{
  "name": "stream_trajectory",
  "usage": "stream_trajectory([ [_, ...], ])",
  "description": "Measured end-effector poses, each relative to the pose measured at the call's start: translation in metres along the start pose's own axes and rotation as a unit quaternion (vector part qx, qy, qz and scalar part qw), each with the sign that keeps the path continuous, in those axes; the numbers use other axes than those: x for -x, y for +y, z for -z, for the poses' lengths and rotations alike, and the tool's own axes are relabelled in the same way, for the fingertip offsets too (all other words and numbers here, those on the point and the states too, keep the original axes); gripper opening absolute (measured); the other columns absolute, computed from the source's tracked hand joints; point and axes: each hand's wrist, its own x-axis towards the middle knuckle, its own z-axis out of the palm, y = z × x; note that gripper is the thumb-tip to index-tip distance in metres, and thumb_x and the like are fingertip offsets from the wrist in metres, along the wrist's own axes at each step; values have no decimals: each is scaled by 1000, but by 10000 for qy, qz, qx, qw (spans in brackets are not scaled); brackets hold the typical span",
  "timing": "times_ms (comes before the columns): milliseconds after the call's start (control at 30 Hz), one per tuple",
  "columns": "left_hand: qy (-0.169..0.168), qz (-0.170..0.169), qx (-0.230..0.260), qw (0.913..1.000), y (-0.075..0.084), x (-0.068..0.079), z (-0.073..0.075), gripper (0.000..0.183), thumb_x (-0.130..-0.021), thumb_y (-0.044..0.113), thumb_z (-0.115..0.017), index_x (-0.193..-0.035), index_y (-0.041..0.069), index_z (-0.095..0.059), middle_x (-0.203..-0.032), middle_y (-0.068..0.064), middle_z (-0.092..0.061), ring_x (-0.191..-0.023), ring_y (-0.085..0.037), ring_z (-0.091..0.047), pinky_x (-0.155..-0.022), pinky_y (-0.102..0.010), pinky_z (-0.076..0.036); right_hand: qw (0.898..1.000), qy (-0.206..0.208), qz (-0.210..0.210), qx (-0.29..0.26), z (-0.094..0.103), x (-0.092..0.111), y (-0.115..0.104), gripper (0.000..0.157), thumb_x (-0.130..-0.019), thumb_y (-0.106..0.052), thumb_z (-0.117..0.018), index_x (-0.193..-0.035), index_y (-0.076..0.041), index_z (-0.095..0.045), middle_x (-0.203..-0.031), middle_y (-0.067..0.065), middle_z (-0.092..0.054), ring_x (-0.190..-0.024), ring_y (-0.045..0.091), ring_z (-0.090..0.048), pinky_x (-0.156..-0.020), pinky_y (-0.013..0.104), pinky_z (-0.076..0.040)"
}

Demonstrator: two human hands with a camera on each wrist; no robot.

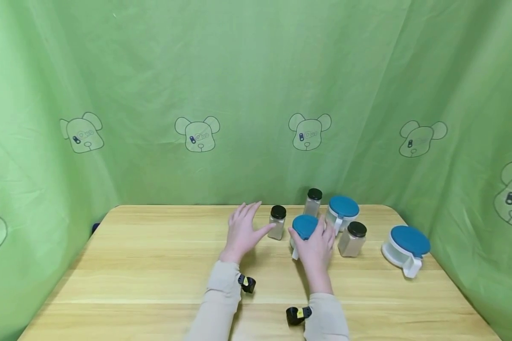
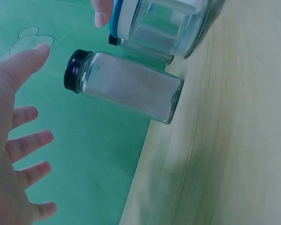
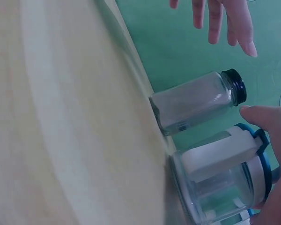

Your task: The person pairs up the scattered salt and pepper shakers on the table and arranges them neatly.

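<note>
My left hand (image 1: 242, 232) is held with fingers spread, left of a square glass spice jar (image 1: 276, 230) with a black screw lid. A gap separates thumb and jar in the left wrist view. My right hand (image 1: 315, 250) hovers around the top of a clear glass seasoning pot (image 1: 304, 224) with a blue lid and white handle. Its thumb stands apart from the lid in the left wrist view; the other fingers are on the pot's far side, their contact partly hidden. Both containers stand upright on the wooden table (image 1: 153, 265).
Behind the right hand stand another black-lidded jar (image 1: 313, 202) and a blue-lidded pot (image 1: 343, 208). A third black-lidded jar (image 1: 352, 240) is just right of that hand. Farther right sits another blue-lidded pot (image 1: 409, 242). A green curtain (image 1: 256, 71) surrounds the table.
</note>
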Motion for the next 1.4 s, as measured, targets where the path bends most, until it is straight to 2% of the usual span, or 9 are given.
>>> stream_trajectory([
  [200,92,76,434,9990,-3,-8,-12,79,-81,59,-68,-146,18,-45,-149,-4,-49,-144,-34,-33,-117,-60,-19,10000,-77,-6,10,-5,0,1,105,-81,-54,-71,-155,-7,-13,-158,27,-15,-145,49,-12,-109,72,-22],
  [400,-6,194,615,9979,-5,-12,-24,80,-78,58,-72,-145,21,-46,-148,-3,-50,-143,-32,-35,-117,-60,-21,10000,-9,-28,28,-9,0,4,109,-79,-52,-75,-155,-6,-12,-157,27,-16,-145,49,-13,-109,72,-23],
  [567,-62,160,580,9982,-3,-15,-31,81,-78,59,-72,-145,21,-45,-147,-5,-50,-141,-32,-38,-116,-58,-24,9999,87,-112,-22,-10,-1,5,111,-77,-47,-77,-155,-5,-11,-157,28,-17,-144,48,-15,-110,70,-23],
  [833,-106,155,620,9979,-2,-15,-37,80,-78,54,-74,-144,17,-47,-146,-8,-51,-138,-34,-41,-114,-57,-28,9994,-127,-319,-96,-8,0,3,110,-82,-40,-74,-156,-2,-1,-154,33,-17,-142,50,-17,-111,68,-23],
  [1067,-44,140,802,9967,-7,-14,-47,77,-79,52,-75,-142,16,-50,-143,-8,-55,-134,-33,-46,-112,-55,-31,9992,-101,-388,-85,-9,0,4,110,-81,-41,-74,-156,-3,-3,-153,32,-21,-140,49,-22,-111,67,-26],
  [1400,-105,188,967,9951,-2,-15,-55,67,-83,42,-75,-140,15,-52,-139,-6,-59,-131,-32,-50,-112,-54,-33,9991,-219,-372,-19,-6,-1,5,108,-82,-40,-73,-156,-3,-3,-152,34,-22,-138,51,-25,-108,69,-29],
])
